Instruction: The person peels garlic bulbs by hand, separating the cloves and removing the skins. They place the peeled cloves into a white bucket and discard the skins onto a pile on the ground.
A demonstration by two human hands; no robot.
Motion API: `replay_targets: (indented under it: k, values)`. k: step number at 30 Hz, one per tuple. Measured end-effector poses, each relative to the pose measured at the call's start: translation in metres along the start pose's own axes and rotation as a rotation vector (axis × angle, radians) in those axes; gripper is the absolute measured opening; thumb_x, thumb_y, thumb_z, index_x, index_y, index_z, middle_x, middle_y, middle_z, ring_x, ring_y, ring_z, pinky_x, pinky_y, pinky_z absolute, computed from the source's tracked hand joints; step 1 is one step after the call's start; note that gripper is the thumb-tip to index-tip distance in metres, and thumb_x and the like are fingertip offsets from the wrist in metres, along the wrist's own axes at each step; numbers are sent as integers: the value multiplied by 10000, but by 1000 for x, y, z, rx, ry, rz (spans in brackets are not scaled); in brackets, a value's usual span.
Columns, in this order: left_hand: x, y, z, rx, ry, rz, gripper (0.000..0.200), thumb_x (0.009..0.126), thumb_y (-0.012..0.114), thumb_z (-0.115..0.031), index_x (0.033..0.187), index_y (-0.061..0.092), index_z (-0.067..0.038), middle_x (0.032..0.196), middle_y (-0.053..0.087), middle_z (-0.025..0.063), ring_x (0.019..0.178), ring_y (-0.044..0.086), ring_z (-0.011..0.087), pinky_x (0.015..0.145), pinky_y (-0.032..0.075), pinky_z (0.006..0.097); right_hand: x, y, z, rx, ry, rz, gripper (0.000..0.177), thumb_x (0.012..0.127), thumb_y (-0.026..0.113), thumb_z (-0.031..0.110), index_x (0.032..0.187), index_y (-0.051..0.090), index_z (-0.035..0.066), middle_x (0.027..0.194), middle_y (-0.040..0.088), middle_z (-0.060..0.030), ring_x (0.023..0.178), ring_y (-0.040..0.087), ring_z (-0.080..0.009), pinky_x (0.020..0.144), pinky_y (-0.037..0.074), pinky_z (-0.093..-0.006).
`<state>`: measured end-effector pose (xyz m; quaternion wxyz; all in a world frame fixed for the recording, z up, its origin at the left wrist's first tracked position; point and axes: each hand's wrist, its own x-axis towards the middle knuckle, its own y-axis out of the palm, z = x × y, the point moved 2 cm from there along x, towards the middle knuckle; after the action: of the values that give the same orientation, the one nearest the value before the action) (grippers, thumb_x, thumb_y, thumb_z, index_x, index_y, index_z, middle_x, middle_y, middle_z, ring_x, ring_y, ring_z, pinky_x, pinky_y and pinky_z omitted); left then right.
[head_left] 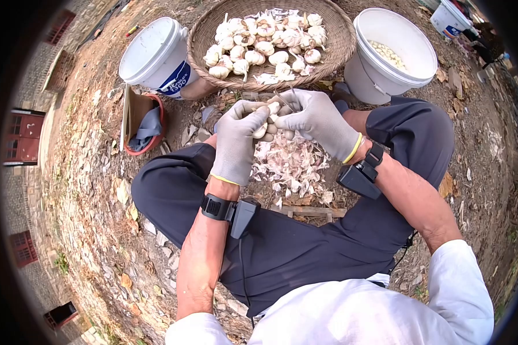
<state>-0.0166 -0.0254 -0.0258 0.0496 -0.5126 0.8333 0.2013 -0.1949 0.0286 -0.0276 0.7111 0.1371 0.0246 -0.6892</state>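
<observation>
My left hand [239, 138], in a grey-white glove with a yellow cuff, is closed around garlic cloves [260, 131]. My right hand [315, 119], gloved the same way, meets it with bent fingers and grips a thin metal blade [294, 99]; its handle is hidden. Another pale clove [274, 108] shows between the two hands. Right below them is a heap of garlic skins [293, 164] on the ground between my legs. Just beyond my hands stands a round wicker basket [198, 43] with many garlic bulbs [265, 48] in it.
At the right, a white bucket [362, 77] holds peeled cloves [387, 54]. A second white bucket [149, 52] stands left of the basket. Near my left knee is a red tub [160, 123] with dark cloth and cardboard. Another bucket [450, 20] stands far right.
</observation>
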Motion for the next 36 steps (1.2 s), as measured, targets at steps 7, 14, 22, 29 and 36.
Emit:
replay_targets:
  k: [7,14,22,29,36]
  values:
    - [2,-4,1,-37,-15,16,206,1020,693,-118,1129,669,56,874,700,77,703,655,111,631,547,228,-1,2,0,-29,-32,16,363,959,709,79,1290,631,-49,968,716,-45,729,713,-74,525,499,-186]
    - [-2,-1,-1,71,43,-54,203,1003,708,-105,1132,672,48,873,715,79,678,661,103,633,556,228,-3,4,0,-46,-13,-12,365,981,703,102,1308,632,-43,946,728,-38,740,726,-72,520,467,-175]
    - [-3,1,-3,55,30,-37,197,999,710,-108,1131,677,35,885,720,72,705,666,97,649,552,225,0,2,-3,143,0,-39,256,952,694,66,1166,672,-72,892,730,-60,694,706,-99,616,552,-237]
    - [-1,-4,-2,-7,17,-50,176,1013,679,-85,1149,675,26,905,714,62,750,677,95,665,549,216,-4,-9,-8,129,71,-42,148,975,655,63,1084,683,-33,902,727,-76,682,721,-101,548,509,-212]
    - [-1,-5,-5,48,86,-73,171,1013,665,-69,1162,678,14,956,721,57,783,692,93,665,545,209,-3,-17,-6,176,58,35,138,1008,635,100,1049,675,-25,881,712,-81,703,727,-94,477,440,-170]
